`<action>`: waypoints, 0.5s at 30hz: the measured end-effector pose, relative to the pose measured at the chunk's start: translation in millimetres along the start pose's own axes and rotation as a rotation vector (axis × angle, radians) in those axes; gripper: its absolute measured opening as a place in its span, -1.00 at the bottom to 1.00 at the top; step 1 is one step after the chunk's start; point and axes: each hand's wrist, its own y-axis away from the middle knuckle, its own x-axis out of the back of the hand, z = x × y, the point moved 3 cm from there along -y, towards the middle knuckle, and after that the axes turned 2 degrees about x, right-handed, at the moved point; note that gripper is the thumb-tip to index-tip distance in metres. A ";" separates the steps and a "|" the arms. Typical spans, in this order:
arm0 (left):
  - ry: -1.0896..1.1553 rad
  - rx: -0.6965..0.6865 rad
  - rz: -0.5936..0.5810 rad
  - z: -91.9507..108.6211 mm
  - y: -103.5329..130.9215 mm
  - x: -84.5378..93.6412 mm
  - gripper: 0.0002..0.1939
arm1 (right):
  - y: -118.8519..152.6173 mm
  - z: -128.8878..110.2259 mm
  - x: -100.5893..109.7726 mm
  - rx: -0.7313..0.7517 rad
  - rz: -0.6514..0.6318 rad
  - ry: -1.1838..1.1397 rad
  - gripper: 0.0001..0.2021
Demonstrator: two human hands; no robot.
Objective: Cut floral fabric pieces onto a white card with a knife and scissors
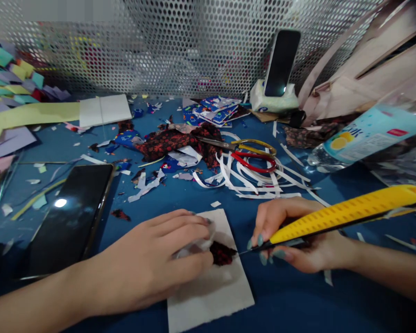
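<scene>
A white card (217, 291) lies on the blue table in front of me. My left hand (166, 259) rests over it, fingers bent and pressed round a dark red patterned scrap (223, 253) with a pale crumpled layer (197, 246) beside it. My fingers partly hide both. In my right hand (298, 245) is a yellow utility knife (336, 210), gripped near its front end with its body slanting up to the right. Its thin tip points left at the patterned scrap; whether they touch I cannot tell.
Scissors (253, 152) with yellow and red handles lie on white paper strips (242, 180) behind the card. A phone (72, 212) lies at left; another phone (282, 62) leans on a tissue pack (273, 98). A bottle (370, 134) lies at right, before a perforated metal panel (194, 46).
</scene>
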 end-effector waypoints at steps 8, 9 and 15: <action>-0.010 -0.010 0.017 0.9 -1.5 0.8 -0.75 | -0.5 -1.9 0.0 0.029 -0.002 0.056 -0.84; -0.008 -0.008 0.022 1.2 -1.4 0.8 -0.75 | -0.3 -2.5 -0.6 0.036 0.001 0.070 -0.84; -0.013 -0.018 0.032 1.9 -1.2 2.2 -0.73 | 0.6 -6.9 -6.9 0.058 0.013 0.147 -0.82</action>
